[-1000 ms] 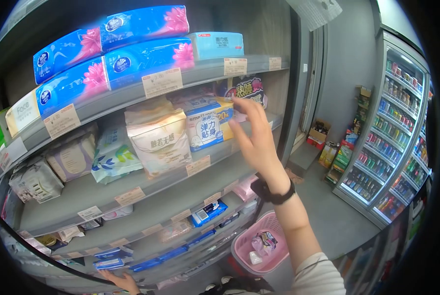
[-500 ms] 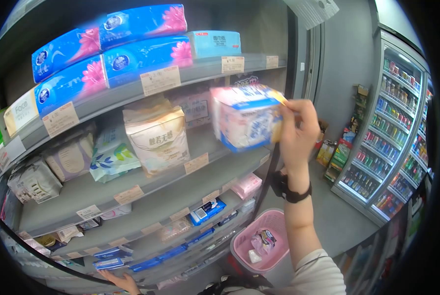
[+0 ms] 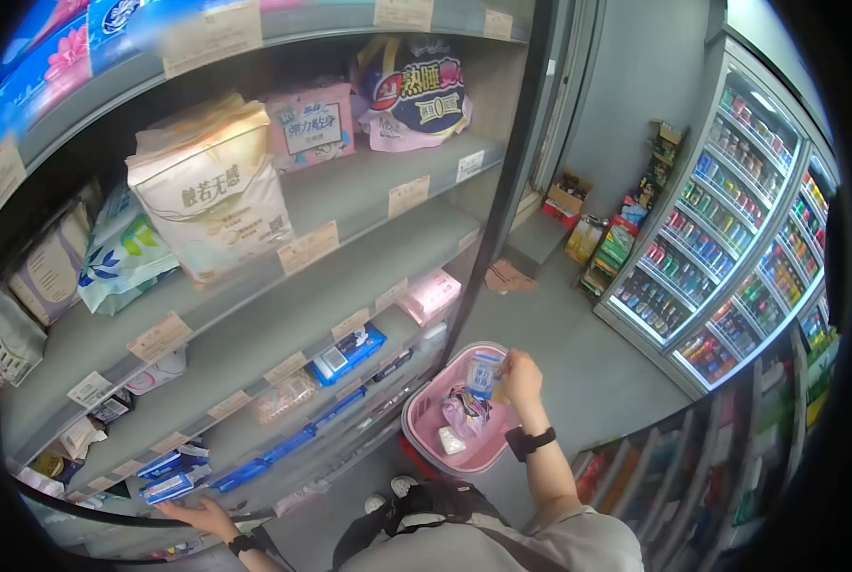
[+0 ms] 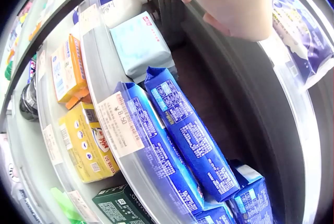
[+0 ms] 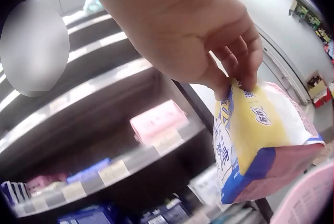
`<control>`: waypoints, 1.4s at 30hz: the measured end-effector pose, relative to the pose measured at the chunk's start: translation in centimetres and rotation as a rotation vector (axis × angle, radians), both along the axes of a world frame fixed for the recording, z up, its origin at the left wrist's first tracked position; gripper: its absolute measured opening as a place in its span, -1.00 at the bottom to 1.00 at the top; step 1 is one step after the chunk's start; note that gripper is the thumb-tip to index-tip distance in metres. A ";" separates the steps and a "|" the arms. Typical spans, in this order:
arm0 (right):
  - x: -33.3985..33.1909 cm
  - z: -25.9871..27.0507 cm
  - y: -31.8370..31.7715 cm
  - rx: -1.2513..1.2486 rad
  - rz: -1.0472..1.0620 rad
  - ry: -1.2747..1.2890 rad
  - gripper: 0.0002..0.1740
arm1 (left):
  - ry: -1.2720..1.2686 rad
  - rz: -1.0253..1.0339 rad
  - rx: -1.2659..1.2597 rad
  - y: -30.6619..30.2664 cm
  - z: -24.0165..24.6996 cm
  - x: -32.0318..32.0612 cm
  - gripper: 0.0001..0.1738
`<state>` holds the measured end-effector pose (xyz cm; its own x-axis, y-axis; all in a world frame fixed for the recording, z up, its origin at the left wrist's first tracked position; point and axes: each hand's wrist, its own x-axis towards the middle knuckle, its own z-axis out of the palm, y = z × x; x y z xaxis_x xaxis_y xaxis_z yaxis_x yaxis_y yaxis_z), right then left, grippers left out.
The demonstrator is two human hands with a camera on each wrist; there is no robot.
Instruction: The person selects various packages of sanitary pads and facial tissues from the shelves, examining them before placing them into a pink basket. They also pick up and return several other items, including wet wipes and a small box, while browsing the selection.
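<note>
My right hand pinches the top edge of a pack of sanitary pads, white, blue and yellow with a pink underside. In the head view it hangs over the pink basket. Inside the basket lie a purple-and-pink pack and a small white packet. Down at the lower left, my left hand is at a low shelf's front edge, fingers loosely extended beside blue packs. The left wrist view shows that hand above long blue packs, nothing held.
The shelf unit on the left carries a cream pack, a pink pack and a dark purple pack. A drinks fridge stands at the right, with cartons near it. Another stocked shelf borders the lower right.
My right hand took the pack of sanitary pads off the upper shelf and carried it down over the basket. The head view has tilted downward. My left hand stays by the low shelf.
</note>
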<state>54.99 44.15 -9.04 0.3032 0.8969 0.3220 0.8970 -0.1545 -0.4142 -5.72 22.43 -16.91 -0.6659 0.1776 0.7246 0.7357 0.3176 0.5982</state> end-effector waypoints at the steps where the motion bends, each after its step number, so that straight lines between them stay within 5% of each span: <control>1: 0.0 -0.9 -0.2 -0.001 -0.005 0.001 -0.93 | 0.000 0.027 -0.010 0.1 0.0 0.0 0.02; 6: -0.2 -3.6 1.1 -0.297 -0.081 -0.029 -0.92 | -0.048 -0.011 0.023 0.0 0.5 0.4 0.01; 10: -3.8 2.9 2.0 -0.237 0.108 0.057 -0.92 | -0.032 0.011 -0.011 -0.3 1.3 1.1 0.03; 14: -11.2 14.7 1.7 0.256 0.529 0.435 -0.89 | -0.117 -0.062 0.057 -0.3 1.7 1.5 0.05; 20: -19.4 28.6 0.6 0.833 0.913 0.378 -0.75 | -0.096 -0.069 0.093 -0.4 2.1 1.7 0.12; 24: -23.7 33.4 1.6 0.935 0.953 0.263 -0.34 | -0.112 -0.064 0.036 -0.8 3.1 1.9 0.07; 30: -28.6 37.3 2.7 0.869 0.927 0.186 -0.02 | -0.109 -0.066 -0.040 -1.6 3.6 2.3 0.04; 34: -27.4 39.8 3.1 0.687 1.031 0.222 -0.03 | -0.081 -0.077 -0.059 -1.8 3.6 2.1 0.04; 39: -25.6 40.3 4.5 0.564 1.226 0.225 -0.34 | -0.010 -0.038 -0.120 -2.0 3.3 1.7 0.00; 42: -24.9 40.5 3.5 0.491 1.217 0.166 -0.36 | -0.030 -0.068 -0.097 -1.9 4.0 2.2 -0.03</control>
